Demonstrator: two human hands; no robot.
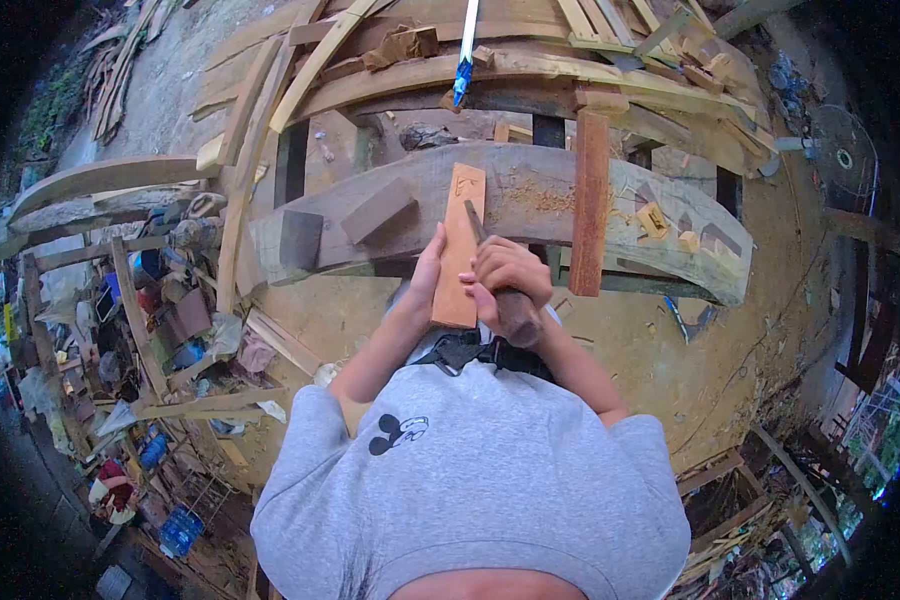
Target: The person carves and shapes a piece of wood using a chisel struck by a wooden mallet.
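Note:
A flat orange-brown wooden board [454, 285] stands out lengthwise in front of me, its near end close to my waist. Carved marks show near its far end. My left hand [427, 270] is wrapped along the board's left edge, fingers partly hidden beneath it. In my right hand [511, 272] is a chisel [519, 318] with a thick dark wooden handle. The fist closes round it, and the narrow blade points away from me, its tip at the board's face just below the carving. Some right-hand fingers touch the board's right edge.
A curved plank bench [530, 165] lies ahead, bearing two dark wooden blocks [378, 210], wood shavings [542, 195] and small offcuts [652, 220]. A reddish-brown plank [589, 200] crosses it on the right. Long timber strips [420, 85] are stacked beyond. Clutter [185, 310] fills the left side.

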